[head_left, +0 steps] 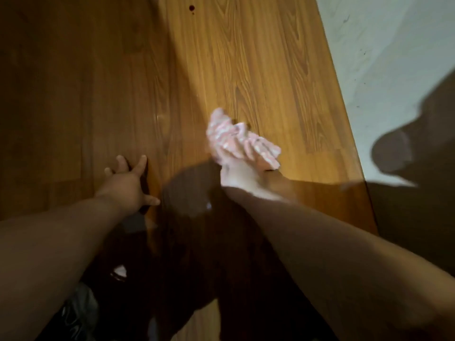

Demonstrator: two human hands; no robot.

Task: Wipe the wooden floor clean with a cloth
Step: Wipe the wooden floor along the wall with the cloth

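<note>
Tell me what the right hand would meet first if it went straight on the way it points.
Only bare wooden floor. The right hand, gripping the pink cloth, points up-frame and slightly left. A dark red spot lies far ahead, roughly on that line, though blur makes direction uncertain.

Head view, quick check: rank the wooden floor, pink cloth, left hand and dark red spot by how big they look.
1. wooden floor, by far the largest.
2. pink cloth and left hand: they look about alike, and the cloth is motion-blurred, so unranked.
3. dark red spot, the smallest.
</note>
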